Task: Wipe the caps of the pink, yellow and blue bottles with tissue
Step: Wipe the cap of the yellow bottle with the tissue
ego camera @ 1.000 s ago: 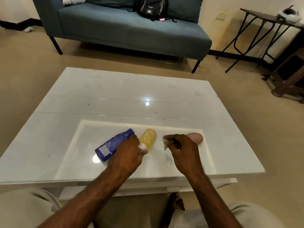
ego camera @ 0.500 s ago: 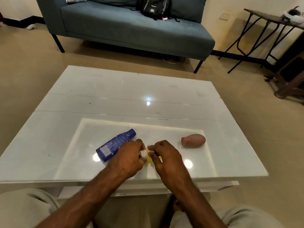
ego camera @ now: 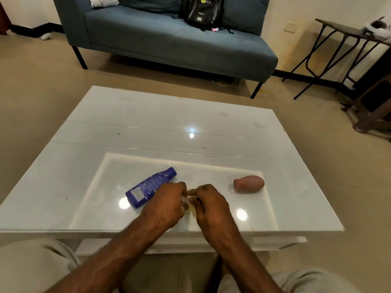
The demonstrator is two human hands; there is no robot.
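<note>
Closest in, pale fabric over both knees (ego camera: 31, 263), and two bare forearms reaching up over the near edge of the table (ego camera: 63, 187), a glossy white slab with sharp corners and bright light spots mirrored in it. Both hands meet knuckle to knuckle just inside that edge: the left hand (ego camera: 164, 206) is curled tight, the right hand (ego camera: 211, 205) is curled too, and between them a crumpled scrap of white tissue (ego camera: 184, 198) peeks out, pinched by the left fingers. Under the fingers only a small smear of yellow shows, the yellow bottle (ego camera: 191, 210), almost wholly hidden, so whether the right hand grips it or the tissue I cannot tell. Touching the left hand's far side lies the blue bottle (ego camera: 148, 187), a smooth cylinder on its side, printed label up, slanting away to the right. Well apart on the right lies the pink bottle (ego camera: 249, 183), a matte rounded egg shape on its side, flat end toward the hands. All of this sits within a brighter inset rectangle in the tabletop; beyond it the surface runs wide and bare to the far edge, with thin seams across. Past the table, beige shiny floor with open room on both sides, then a blue-grey upholstered sofa (ego camera: 169, 43) on thin dark legs with a black backpack (ego camera: 203, 11) on the seat, and at far right a dark side table (ego camera: 349, 39) on crossed metal legs
</note>
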